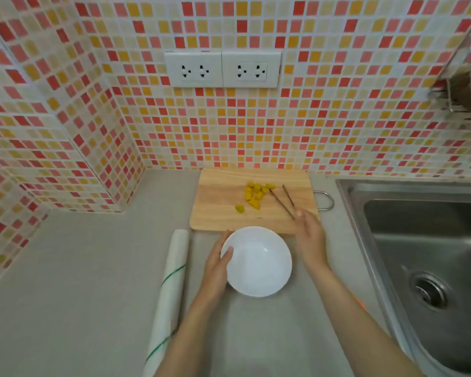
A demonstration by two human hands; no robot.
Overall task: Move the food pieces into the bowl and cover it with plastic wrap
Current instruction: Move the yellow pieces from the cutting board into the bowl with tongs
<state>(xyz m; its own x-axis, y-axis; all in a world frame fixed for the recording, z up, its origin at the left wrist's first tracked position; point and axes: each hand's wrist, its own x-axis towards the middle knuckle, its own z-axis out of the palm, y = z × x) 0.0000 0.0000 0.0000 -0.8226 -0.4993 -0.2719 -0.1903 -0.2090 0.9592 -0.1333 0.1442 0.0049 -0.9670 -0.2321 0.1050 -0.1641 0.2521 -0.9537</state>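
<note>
Several yellow food pieces (254,195) lie on a wooden cutting board (218,205) at the back of the counter. An empty white bowl (257,261) stands on the counter just in front of the board. My left hand (218,265) holds the bowl's left rim, thumb over the edge. My right hand (309,238) grips a pair of brown chopsticks (283,201), whose tips point at the food pieces and sit spread apart just right of them. A roll of plastic wrap (170,289) with green stripes lies on the counter left of the bowl.
A steel sink (419,254) fills the right side, its drain at the lower right. A metal handle (325,200) sticks out from the board's right edge. Tiled walls close the back and left; two double sockets (222,69) sit above the board.
</note>
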